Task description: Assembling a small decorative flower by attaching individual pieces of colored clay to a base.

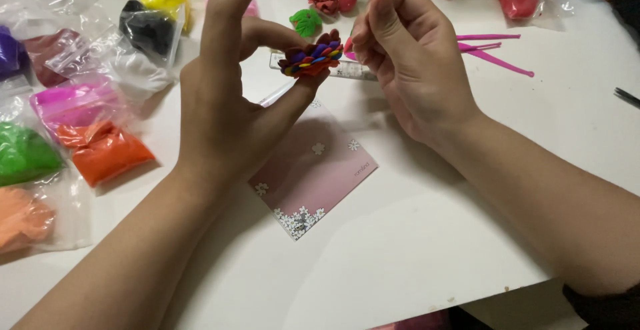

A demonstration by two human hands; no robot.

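Clay flower [312,57] sits pinched in our left hand [230,103] while right hand [407,57] fingertips press its edge, so squeezing harder could probably squash those petals.

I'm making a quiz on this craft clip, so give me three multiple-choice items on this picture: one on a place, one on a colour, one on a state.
1. Where does the pink card lie?
A. On the white table under the hands
B. Inside a clay bag
C. On top of the pink tools

2. What colour is the clay in the bag just left of the left forearm?
A. Blue
B. Orange
C. White

3. How is the multicoloured clay piece held?
A. Lying loose on the table
B. Sealed in a bag
C. Pinched in the left hand, off the table

Answers:
1 A, the card lies flat on the table below both hands.
2 B, that bag holds bright orange clay.
3 C, the left thumb and fingers grip it in the air, with the right hand close at its edge.
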